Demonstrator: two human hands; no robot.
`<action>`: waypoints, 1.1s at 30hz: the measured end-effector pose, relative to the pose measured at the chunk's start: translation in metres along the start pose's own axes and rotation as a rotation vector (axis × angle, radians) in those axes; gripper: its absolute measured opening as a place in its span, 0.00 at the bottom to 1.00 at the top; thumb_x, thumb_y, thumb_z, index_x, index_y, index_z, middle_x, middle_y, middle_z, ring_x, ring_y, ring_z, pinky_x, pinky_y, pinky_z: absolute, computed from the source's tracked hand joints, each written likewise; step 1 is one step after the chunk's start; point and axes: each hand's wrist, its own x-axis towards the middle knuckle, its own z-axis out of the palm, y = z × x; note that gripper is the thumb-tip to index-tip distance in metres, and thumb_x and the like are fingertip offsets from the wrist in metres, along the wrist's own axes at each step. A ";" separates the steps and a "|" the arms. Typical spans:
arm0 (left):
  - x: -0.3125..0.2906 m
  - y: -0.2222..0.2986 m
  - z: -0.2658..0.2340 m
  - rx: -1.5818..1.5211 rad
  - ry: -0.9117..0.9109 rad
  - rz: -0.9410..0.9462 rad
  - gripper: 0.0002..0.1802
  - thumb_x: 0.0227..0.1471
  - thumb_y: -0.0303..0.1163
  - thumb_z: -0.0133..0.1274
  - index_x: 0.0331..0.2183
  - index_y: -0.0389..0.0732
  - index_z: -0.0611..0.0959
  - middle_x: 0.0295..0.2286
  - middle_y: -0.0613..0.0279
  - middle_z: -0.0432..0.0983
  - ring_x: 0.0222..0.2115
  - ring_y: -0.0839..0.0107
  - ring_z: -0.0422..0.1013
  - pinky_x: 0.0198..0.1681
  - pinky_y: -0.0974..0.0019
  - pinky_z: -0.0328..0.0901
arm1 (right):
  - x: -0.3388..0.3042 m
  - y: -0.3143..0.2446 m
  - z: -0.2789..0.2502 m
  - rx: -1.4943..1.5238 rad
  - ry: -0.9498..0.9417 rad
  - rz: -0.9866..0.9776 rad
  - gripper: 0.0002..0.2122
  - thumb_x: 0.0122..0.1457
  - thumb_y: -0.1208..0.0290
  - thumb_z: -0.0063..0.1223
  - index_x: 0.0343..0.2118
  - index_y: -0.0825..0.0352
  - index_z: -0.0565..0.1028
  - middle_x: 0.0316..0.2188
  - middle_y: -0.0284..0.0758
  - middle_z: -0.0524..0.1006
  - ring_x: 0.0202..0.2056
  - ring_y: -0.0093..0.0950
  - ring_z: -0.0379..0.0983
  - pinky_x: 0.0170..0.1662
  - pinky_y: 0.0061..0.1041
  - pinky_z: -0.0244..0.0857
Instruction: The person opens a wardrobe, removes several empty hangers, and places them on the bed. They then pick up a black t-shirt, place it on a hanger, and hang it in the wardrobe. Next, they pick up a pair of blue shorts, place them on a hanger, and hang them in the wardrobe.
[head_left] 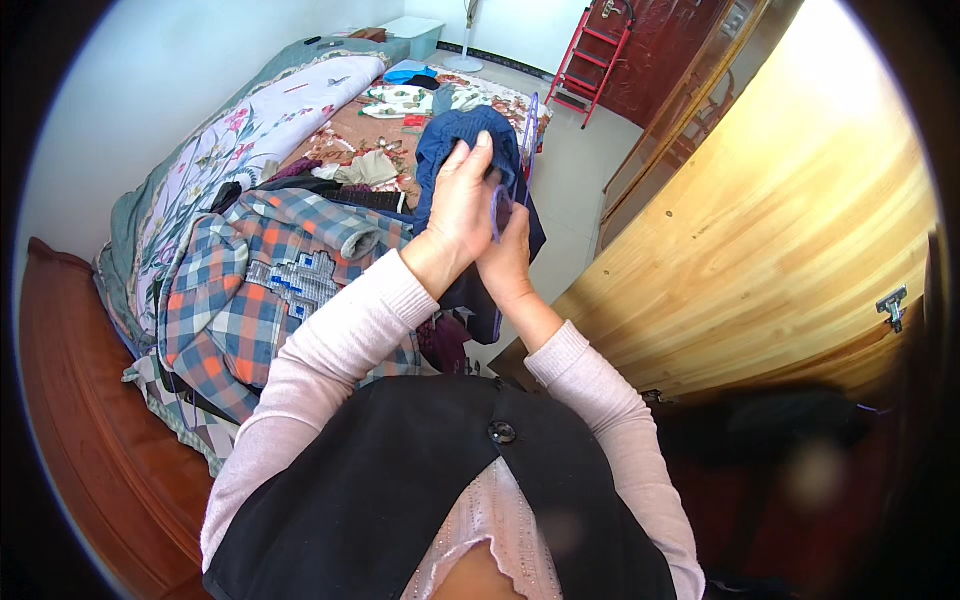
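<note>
A dark blue knitted garment (465, 130) is bunched up in front of me, above the near right side of the bed. My left hand (463, 200) grips it, thumb lying along the cloth and fingers partly hidden. Close beside it, lower and to the right, my right hand (508, 255) is closed round a purple clothes hanger (501, 208). Another stretch of purple frame rises beyond the garment's right side. Darker cloth hangs below both hands. A plaid hooded shirt (225, 285) in orange, blue and grey lies on the bed to the left of my hands.
Other clothes and a flowered quilt (235, 150) cover the bed. Its reddish-brown bed end (85, 400) curves at the left. An open wooden wardrobe door (740, 210) stands close on the right. Further off are a red stepladder (590, 65) and a pale plastic bin (415, 38).
</note>
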 end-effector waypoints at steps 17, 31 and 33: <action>0.066 0.054 -0.099 1.737 -0.111 0.740 0.23 0.41 0.44 0.67 0.40 0.46 0.81 0.28 0.57 0.75 0.36 0.56 0.73 0.41 0.57 0.68 | 0.100 -0.014 -0.054 0.255 -0.043 0.046 0.23 0.51 0.74 0.45 0.50 0.79 0.71 0.39 0.45 0.79 0.40 0.29 0.74 0.46 0.25 0.66; 0.127 0.104 -0.055 1.871 0.064 0.775 0.16 0.46 0.26 0.50 0.41 0.44 0.81 0.42 0.49 0.75 0.45 0.51 0.71 0.47 0.56 0.66 | 0.155 -0.015 -0.078 -0.265 0.385 -0.110 0.08 0.52 0.75 0.48 0.33 0.65 0.77 0.33 0.45 0.78 0.38 0.43 0.75 0.44 0.36 0.66; 0.124 0.105 -0.059 1.958 -0.014 0.846 0.18 0.45 0.24 0.50 0.42 0.46 0.80 0.45 0.52 0.74 0.47 0.53 0.69 0.48 0.56 0.66 | 0.152 -0.021 -0.074 -0.167 0.352 -0.081 0.08 0.51 0.77 0.47 0.32 0.66 0.77 0.32 0.45 0.78 0.37 0.41 0.75 0.44 0.34 0.66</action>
